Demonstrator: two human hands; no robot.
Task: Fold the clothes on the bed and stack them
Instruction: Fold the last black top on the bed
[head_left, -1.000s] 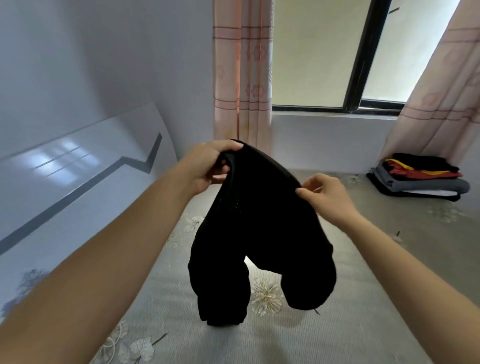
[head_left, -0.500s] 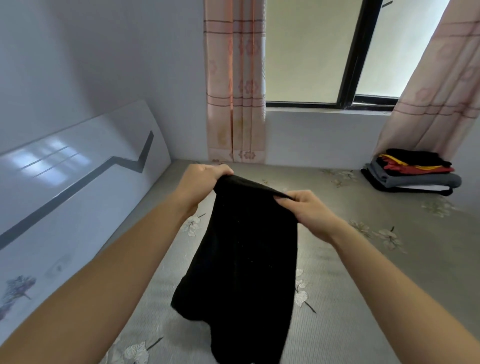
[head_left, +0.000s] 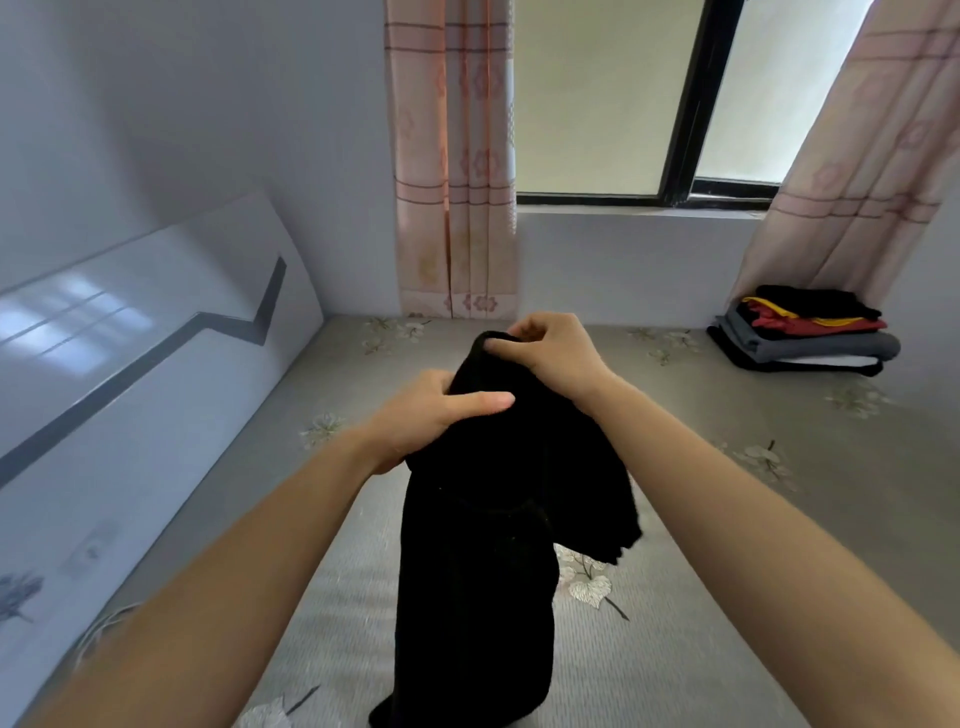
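A black garment (head_left: 483, 545) hangs from both my hands above the grey flowered bed (head_left: 727, 519). My left hand (head_left: 441, 415) grips its upper part from the left, thumb lying across the cloth. My right hand (head_left: 550, 353) pinches the top edge a little farther from me and higher. The cloth is bunched between the two hands and drops in one long fold toward the bed, with a shorter flap hanging on the right. A stack of folded clothes (head_left: 805, 332), black, red with yellow trim, grey and white, rests at the bed's far right corner.
A white headboard (head_left: 130, 374) with a dark zigzag stripe runs along the left side of the bed. Pink curtains (head_left: 452, 156) and a black-framed window (head_left: 685, 104) fill the far wall behind the bed.
My hands have come close together, the right one moving forward over the left. The garment, held spread between them before, is now gathered into a narrow hanging fold.
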